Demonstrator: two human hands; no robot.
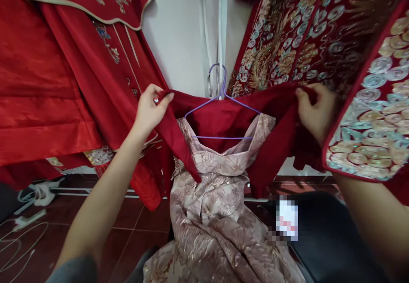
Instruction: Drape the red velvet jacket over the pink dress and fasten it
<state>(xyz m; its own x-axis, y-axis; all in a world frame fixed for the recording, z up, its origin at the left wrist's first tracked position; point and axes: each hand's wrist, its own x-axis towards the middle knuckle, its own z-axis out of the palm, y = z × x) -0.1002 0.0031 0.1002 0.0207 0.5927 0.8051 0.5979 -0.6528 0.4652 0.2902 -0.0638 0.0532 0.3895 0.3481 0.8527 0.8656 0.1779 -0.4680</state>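
A dark red shawl [212,112] is stretched out wide between my two hands, behind a pink floral dress. My left hand [151,108] pinches its upper left edge between thumb and fingers. On the other side my right hand [316,108] grips the upper right edge, partly shaded by hanging clothes. The pink brocade dress [220,206] hangs from a purple hanger [222,137] by its shoulder straps, and its skirt spreads downward. Loose ends of the red cloth fall in front of the dress's sides.
Red embroidered garments [105,32] hang at the left, and heavily beaded dark red ones [297,40] at the right. White straps [220,23] run down the wall to the hanger hook. A power strip [29,220] and cables lie on the tiled floor. Something black [332,227] stands lower right.
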